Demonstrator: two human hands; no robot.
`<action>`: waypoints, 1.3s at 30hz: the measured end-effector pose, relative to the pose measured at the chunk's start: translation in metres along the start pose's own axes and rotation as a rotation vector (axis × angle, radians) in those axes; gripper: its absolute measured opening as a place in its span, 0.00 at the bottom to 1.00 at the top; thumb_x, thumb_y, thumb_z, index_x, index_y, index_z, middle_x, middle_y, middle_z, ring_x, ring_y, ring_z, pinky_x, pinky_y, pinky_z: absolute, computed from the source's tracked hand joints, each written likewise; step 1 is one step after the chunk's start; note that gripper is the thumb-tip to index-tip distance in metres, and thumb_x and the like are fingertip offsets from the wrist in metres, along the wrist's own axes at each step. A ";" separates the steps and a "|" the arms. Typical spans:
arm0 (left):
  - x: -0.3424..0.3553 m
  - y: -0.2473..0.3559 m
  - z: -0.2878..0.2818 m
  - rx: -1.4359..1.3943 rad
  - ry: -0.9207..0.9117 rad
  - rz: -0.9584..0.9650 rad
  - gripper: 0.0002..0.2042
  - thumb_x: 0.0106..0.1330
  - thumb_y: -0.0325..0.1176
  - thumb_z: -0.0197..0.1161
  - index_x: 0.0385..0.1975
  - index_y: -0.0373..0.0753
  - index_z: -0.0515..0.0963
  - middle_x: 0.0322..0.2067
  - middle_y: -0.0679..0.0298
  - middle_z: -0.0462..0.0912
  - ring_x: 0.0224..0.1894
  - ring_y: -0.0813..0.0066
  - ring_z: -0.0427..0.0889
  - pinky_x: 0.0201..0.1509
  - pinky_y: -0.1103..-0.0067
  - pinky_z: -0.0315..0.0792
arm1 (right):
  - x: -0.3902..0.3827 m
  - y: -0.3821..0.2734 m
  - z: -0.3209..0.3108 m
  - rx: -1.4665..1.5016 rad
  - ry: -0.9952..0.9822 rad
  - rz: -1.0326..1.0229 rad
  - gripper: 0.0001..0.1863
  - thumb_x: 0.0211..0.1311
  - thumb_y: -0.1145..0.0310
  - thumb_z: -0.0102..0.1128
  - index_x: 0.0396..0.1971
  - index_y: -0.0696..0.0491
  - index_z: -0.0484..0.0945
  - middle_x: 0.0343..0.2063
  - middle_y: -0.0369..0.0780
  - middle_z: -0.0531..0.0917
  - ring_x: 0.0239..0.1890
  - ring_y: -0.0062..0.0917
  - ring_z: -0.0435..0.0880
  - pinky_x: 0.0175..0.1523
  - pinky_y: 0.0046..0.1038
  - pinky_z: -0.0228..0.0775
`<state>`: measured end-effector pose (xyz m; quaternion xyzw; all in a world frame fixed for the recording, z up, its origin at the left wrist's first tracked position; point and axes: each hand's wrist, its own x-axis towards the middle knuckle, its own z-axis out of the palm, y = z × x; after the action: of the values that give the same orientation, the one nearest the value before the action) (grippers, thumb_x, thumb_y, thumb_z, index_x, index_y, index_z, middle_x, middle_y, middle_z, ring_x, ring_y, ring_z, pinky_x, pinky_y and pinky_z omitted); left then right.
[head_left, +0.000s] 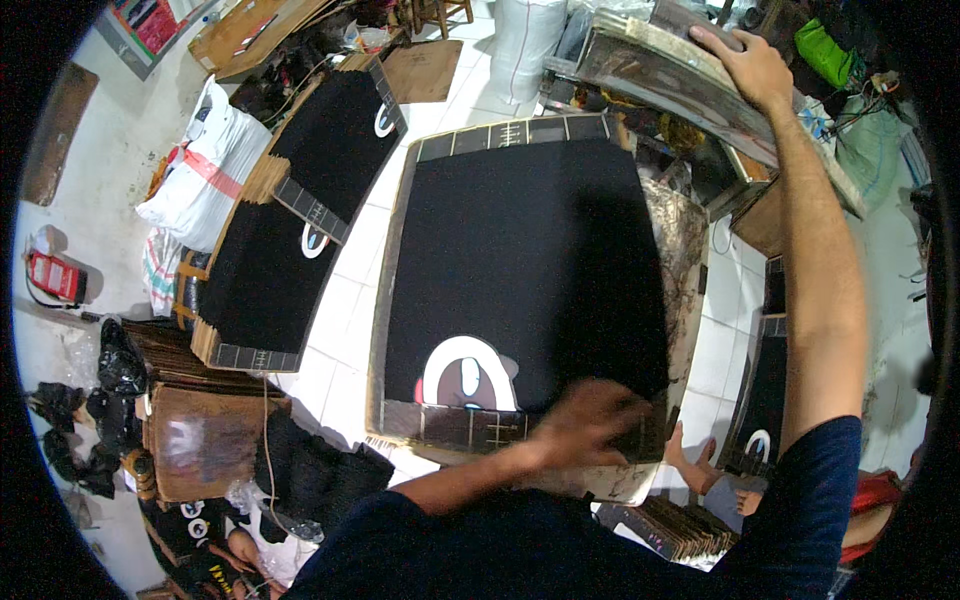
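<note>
A black garment (530,260) with a white, red and black print near its front edge lies stretched flat over a board (690,250). My left hand (590,422), blurred by motion, rests flat on the garment's front right corner, fingers apart. My right hand (745,62) reaches far up and grips the edge of a tilted, stained frame (660,75) above the board's far end.
Two more boards with black garments (290,200) stand to the left over a white tiled floor. Stacked boards (200,400), white sacks (200,165) and black bags crowd the left. Another person's hand (695,462) rests low on the right by a printed board.
</note>
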<state>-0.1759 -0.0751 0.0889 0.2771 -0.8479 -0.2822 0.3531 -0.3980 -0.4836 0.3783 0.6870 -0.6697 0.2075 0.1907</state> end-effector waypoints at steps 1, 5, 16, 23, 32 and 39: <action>-0.023 -0.029 -0.009 -0.105 0.165 -0.208 0.35 0.54 0.44 0.76 0.61 0.34 0.77 0.55 0.51 0.77 0.62 0.50 0.71 0.65 0.54 0.65 | 0.000 0.003 0.002 0.007 -0.019 0.020 0.55 0.48 0.15 0.52 0.62 0.48 0.82 0.55 0.51 0.85 0.59 0.45 0.83 0.67 0.44 0.71; -0.163 -0.150 -0.103 0.843 0.659 -1.040 0.37 0.55 0.47 0.77 0.60 0.27 0.75 0.57 0.39 0.77 0.61 0.39 0.73 0.69 0.54 0.64 | -0.002 0.003 0.004 0.018 -0.034 -0.002 0.57 0.46 0.13 0.51 0.62 0.47 0.82 0.57 0.50 0.84 0.60 0.44 0.83 0.66 0.42 0.73; -0.253 -0.099 -0.117 -0.004 1.043 -1.216 0.24 0.81 0.45 0.53 0.19 0.40 0.66 0.19 0.75 0.66 0.24 0.83 0.60 0.26 0.75 0.56 | -0.030 -0.021 -0.021 0.106 0.019 0.049 0.50 0.47 0.17 0.58 0.40 0.57 0.90 0.38 0.55 0.89 0.45 0.46 0.89 0.53 0.43 0.80; -0.206 -0.119 -0.054 -0.229 0.947 -1.177 0.18 0.76 0.37 0.62 0.22 0.35 0.76 0.20 0.76 0.71 0.25 0.84 0.64 0.27 0.77 0.58 | -0.038 -0.024 -0.020 0.103 0.011 0.045 0.49 0.48 0.17 0.57 0.51 0.47 0.88 0.46 0.52 0.89 0.52 0.43 0.88 0.59 0.42 0.77; -0.241 -0.109 -0.071 -0.053 0.767 -1.268 0.16 0.69 0.40 0.72 0.30 0.31 0.79 0.24 0.68 0.79 0.27 0.82 0.71 0.30 0.76 0.69 | -0.048 -0.022 -0.014 0.165 0.081 -0.023 0.41 0.51 0.20 0.58 0.52 0.36 0.87 0.47 0.48 0.89 0.52 0.43 0.87 0.60 0.42 0.78; -0.252 -0.077 -0.099 0.102 0.606 -1.264 0.26 0.52 0.38 0.85 0.42 0.29 0.76 0.31 0.61 0.82 0.32 0.75 0.77 0.38 0.75 0.74 | -0.037 -0.018 -0.012 0.113 -0.018 0.040 0.52 0.47 0.16 0.56 0.51 0.51 0.87 0.49 0.51 0.87 0.54 0.43 0.86 0.61 0.42 0.77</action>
<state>0.0703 0.0122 -0.0156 0.7997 -0.4007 -0.3035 0.3284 -0.3806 -0.4451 0.3690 0.6851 -0.6722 0.2423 0.1415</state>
